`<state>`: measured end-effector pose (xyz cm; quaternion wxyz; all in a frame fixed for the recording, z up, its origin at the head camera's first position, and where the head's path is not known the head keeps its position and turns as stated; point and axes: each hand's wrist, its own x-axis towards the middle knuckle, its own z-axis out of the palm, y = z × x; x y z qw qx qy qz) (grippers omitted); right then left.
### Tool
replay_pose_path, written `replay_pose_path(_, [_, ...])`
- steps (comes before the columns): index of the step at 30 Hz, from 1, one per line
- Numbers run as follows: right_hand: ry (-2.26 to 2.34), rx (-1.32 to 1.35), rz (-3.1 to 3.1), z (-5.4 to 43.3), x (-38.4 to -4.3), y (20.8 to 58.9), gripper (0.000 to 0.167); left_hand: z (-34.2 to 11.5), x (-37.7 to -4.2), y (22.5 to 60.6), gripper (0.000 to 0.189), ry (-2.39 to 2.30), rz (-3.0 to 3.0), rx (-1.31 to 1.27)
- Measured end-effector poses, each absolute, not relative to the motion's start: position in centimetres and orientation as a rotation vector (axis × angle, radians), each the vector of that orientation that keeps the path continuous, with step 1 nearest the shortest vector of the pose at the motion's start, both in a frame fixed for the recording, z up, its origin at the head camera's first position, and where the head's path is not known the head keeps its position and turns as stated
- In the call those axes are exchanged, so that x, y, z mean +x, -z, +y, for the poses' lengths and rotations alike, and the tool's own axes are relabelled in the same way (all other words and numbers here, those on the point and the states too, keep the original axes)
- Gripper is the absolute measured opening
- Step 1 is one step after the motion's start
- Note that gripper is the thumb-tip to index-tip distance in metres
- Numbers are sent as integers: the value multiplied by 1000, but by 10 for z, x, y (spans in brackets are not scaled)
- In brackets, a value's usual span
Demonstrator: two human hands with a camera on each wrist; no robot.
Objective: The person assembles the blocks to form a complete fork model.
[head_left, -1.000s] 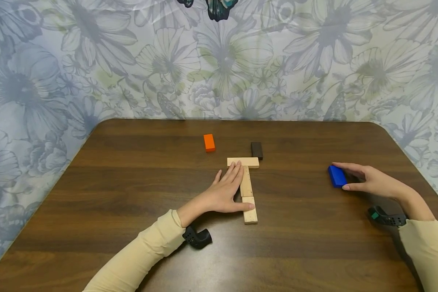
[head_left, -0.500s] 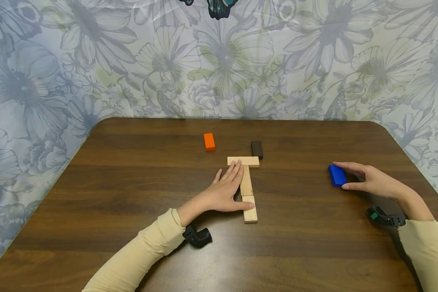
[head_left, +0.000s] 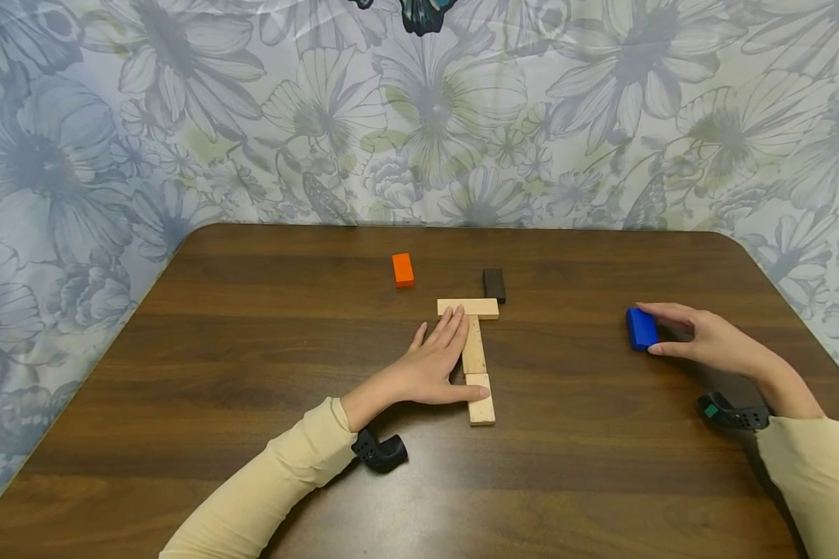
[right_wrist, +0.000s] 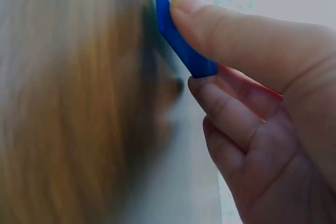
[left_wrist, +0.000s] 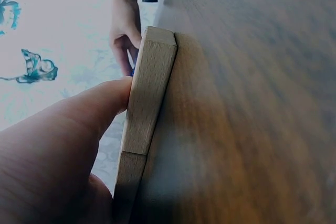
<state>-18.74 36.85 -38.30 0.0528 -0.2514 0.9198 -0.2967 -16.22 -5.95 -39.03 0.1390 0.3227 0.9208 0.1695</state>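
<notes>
My left hand (head_left: 433, 369) lies with fingers extended on a T of plain wooden blocks. Its fingertips touch the crosswise block (head_left: 482, 309), and its thumb rests on the lower stem block (head_left: 481, 413). The upper stem block (head_left: 474, 349) runs between those two, partly under the fingers. In the left wrist view, the thumb touches the edge of the near wooden block (left_wrist: 149, 93). On the right side, my right hand (head_left: 716, 338) pinches a blue block (head_left: 642, 329) between thumb and fingers. The right wrist view shows the thumb on one face of the blue block (right_wrist: 168, 3), apparently off the table.
A dark block (head_left: 493, 285) stands just behind the crosswise block's right end. Farther back and left is an orange block (head_left: 402, 270). The brown table (head_left: 252, 349) reaches back to a flower-patterned wall covering (head_left: 433, 116).
My right hand has shifted slightly left and away from me, taking the blue block with it. The left hand stays on the wooden blocks.
</notes>
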Motion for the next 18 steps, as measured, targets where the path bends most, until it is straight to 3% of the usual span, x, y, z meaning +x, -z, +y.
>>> replay_pose_path(18, [1072, -733, 2696, 306, -213, 358, 66, -60, -162, 390, 104, -497, 2658, 937])
